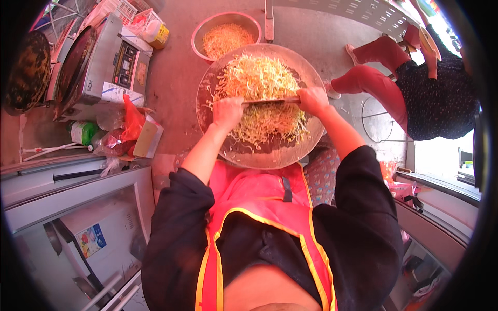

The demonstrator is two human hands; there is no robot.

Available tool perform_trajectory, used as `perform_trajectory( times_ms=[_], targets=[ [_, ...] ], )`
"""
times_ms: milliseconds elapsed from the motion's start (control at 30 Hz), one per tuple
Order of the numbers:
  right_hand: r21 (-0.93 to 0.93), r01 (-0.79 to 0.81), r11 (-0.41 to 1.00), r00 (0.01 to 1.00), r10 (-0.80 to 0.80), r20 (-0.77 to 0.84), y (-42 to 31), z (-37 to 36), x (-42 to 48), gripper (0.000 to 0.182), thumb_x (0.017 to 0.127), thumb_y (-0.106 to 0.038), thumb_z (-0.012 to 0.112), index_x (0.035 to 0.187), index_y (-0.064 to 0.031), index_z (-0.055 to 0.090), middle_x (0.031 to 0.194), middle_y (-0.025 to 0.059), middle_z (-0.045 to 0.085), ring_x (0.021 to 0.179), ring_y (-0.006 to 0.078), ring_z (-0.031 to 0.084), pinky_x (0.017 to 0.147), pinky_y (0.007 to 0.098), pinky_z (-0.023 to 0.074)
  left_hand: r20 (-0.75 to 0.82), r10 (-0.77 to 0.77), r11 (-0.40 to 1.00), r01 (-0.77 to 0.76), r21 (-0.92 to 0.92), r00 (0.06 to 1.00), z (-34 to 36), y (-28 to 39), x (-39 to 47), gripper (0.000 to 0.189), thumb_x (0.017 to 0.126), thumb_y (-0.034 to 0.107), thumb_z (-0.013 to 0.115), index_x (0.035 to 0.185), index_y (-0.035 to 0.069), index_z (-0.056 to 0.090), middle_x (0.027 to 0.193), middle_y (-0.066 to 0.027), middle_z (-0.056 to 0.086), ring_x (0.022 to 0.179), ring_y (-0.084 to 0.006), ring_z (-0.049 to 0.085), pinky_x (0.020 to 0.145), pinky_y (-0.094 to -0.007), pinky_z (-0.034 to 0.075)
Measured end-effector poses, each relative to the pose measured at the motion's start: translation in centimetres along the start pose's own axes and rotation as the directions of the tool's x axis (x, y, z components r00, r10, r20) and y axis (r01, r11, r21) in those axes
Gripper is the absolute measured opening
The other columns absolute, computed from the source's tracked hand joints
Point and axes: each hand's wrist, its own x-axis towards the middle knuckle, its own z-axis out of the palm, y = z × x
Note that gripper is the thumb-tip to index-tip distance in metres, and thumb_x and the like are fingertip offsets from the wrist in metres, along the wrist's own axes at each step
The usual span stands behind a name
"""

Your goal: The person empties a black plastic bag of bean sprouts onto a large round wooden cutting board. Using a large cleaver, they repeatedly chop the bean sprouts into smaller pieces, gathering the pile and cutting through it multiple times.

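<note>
My left hand (pixel 228 112) and my right hand (pixel 312 101) each hold one end of a long knife (pixel 271 102), seen from above as a thin dark strip. It lies across a heap of bean sprouts (pixel 256 77), with sprouts on both its far and near sides. The heap covers the middle of a large round board (pixel 307 149) in front of my red apron. Loose sprouts lie scattered near the board's close edge. Just past the board, a metal basin (pixel 197 37) on the floor holds more chopped pieces. The blade's lower edge is hidden among the sprouts.
A seated person (pixel 432 97) is at the right, near a wire ring stand (pixel 377 120). At the left are a metal appliance with a round griddle (pixel 78 66), a green bottle (pixel 83 132) and a cardboard box (pixel 148 137). A metal post (pixel 269 23) stands beyond the board.
</note>
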Motion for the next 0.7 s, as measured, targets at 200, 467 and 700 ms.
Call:
perform_trajectory(
  times_ms=[200,467,700],
  targets=[
    [-0.032,0.011,0.999,0.998,-0.009,0.069,-3.0,-9.3,1.4,0.014,0.069,-0.018,0.057,0.069,-0.006,0.064,0.074,0.0139,0.063,0.073,0.0289,0.062,0.066,0.0384,0.0492,0.115,-0.076,0.991,0.087,-0.099,0.99,-4.8,-2.1,0.5,0.022,0.083,0.038,0.052,0.078,0.021,0.065,0.065,-0.0039,0.062,0.057,-0.0176,0.06,0.052,-0.0339,0.046],
    [-0.031,0.05,0.998,0.997,-0.048,0.056,-0.7,-3.3,2.3,0.011,0.07,-0.019,0.055,0.069,-0.0098,0.062,0.069,0.0121,0.061,0.067,0.0294,0.061,0.06,0.0418,0.0472,0.078,-0.031,0.997,0.037,-0.068,0.996,-1.7,-2.1,1.0,0.019,0.079,0.034,0.056,0.082,0.018,0.066,0.07,-0.0086,0.063,0.065,-0.0269,0.062,0.055,-0.0386,0.047],
    [-0.025,-0.002,1.0,0.999,0.003,0.035,-0.8,-2.7,2.5,0.011,0.067,-0.018,0.057,0.068,-0.0082,0.062,0.069,0.0151,0.061,0.07,0.031,0.061,0.063,0.0412,0.0482,0.118,-0.035,0.999,0.034,0.008,0.992,-1.9,-1.1,2.1,0.024,0.078,0.039,0.056,0.082,0.018,0.066,0.072,-0.01,0.063,0.067,-0.0281,0.061,0.059,-0.0411,0.046]
  ],
)
